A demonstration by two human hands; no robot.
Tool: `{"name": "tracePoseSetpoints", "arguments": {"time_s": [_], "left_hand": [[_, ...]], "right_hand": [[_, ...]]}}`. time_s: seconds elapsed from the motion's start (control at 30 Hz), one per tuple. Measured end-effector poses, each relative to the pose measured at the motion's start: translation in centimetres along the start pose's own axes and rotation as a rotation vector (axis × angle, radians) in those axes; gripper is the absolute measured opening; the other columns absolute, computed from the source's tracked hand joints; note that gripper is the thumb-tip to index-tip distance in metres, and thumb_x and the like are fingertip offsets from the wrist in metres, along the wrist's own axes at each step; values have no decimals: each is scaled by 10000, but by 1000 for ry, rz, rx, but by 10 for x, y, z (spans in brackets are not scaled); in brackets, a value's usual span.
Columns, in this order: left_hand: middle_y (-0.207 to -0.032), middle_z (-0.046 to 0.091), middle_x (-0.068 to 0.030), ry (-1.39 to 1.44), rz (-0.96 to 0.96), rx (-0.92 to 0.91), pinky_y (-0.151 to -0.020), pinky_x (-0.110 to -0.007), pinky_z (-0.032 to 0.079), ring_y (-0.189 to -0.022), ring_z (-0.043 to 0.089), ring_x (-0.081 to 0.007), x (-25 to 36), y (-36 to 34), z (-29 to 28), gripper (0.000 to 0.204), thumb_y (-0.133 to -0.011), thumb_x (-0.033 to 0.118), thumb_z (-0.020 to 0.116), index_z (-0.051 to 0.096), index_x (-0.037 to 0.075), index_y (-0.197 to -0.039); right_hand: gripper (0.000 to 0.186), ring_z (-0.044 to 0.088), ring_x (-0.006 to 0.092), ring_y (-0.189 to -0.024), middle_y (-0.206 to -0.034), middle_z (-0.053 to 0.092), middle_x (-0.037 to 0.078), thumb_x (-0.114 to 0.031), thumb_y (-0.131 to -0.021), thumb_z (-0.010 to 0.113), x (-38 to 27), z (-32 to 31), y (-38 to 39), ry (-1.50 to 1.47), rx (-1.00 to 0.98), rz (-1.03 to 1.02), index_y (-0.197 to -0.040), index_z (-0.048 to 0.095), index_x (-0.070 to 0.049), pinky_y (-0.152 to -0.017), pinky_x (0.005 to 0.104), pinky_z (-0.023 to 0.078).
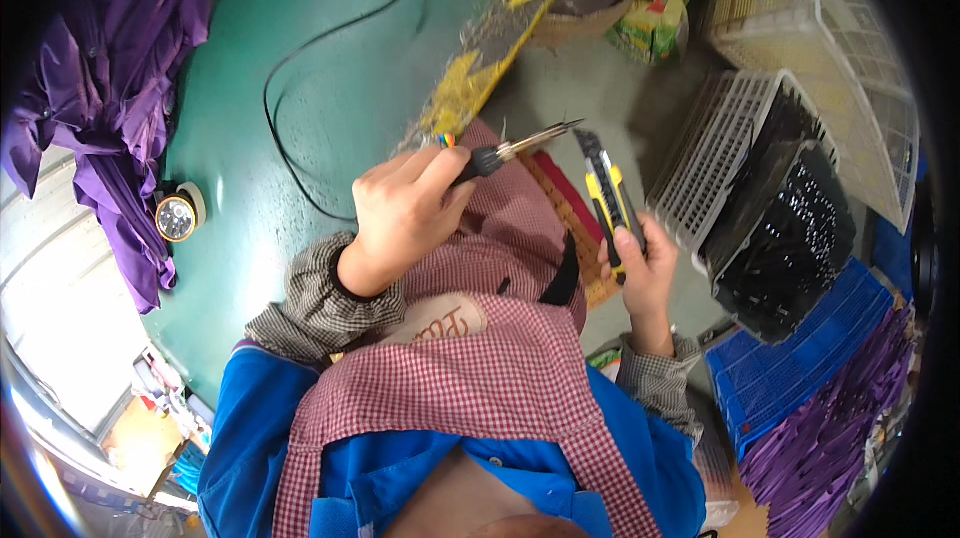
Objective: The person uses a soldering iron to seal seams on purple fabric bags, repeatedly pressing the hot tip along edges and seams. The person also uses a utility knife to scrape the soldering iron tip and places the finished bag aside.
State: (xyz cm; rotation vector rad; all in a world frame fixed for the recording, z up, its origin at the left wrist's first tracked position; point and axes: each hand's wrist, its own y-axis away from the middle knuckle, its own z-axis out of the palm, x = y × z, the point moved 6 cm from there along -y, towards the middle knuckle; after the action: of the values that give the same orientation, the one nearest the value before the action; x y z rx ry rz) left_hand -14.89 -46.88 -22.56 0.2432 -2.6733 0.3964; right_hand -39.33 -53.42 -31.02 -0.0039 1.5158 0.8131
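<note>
My left hand (400,210) is closed round the dark handle of a soldering iron (520,145). The iron's metal tip points right, close to the upper end of a yellow and black utility knife (603,188). Gripping the knife's lower part is my right hand (648,268), with the thumb on its body and the knife nearly upright. I cannot tell whether tip and knife touch. A black cord (270,103) curves over the green tabletop (230,153); its link to the iron is hidden behind my left hand and sleeve.
A worn yellow-striped edge (500,48) runs along the table. Purple cloth (125,88) and a roll of tape (180,213) lie at left. At right stand a white crate (715,153) with black parts (790,228), a blue crate (790,353) and purple strips (830,428).
</note>
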Motion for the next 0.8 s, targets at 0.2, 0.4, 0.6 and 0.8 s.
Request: {"name": "tracePoseSetpoints", "arguments": {"time_s": [0.2,0.4,0.6,0.8], "left_hand": [[-694,640,-96,526,-556,-65,-524,-263,474,-593,641,-160,-50,16,2,225,-748,135,760,608,38,-881],[-732,648,-150,307,-341,-172,-576,-379,508,-663,647,-333,-11,6,-9,251,-763,228,733,625,70,-926],[-703,642,-110,738,-509,-129,-496,-280,457,-533,598,-206,-35,11,-16,204,-846,181,678,589,22,-939],[-689,607,-62,1433,-649,-72,-449,-177,388,-502,506,-66,-46,6,-36,143,-936,154,575,527,20,-922]], "right_hand": [[252,569,67,-606,-733,619,42,-82,-885,603,13,-34,-4,284,335,-131,-1096,593,54,-536,222,473],[301,666,244,-765,-880,656,179,-117,-842,635,-53,23,-20,613,64,-702,-1103,612,30,-724,322,515],[341,617,215,-802,-932,623,126,-125,-919,554,-62,-1,-44,814,369,-762,-1240,541,-12,-735,320,489],[504,553,303,-912,-982,561,111,-165,-826,648,-111,75,-105,965,254,-974,-1311,513,-139,-798,410,411]]}}
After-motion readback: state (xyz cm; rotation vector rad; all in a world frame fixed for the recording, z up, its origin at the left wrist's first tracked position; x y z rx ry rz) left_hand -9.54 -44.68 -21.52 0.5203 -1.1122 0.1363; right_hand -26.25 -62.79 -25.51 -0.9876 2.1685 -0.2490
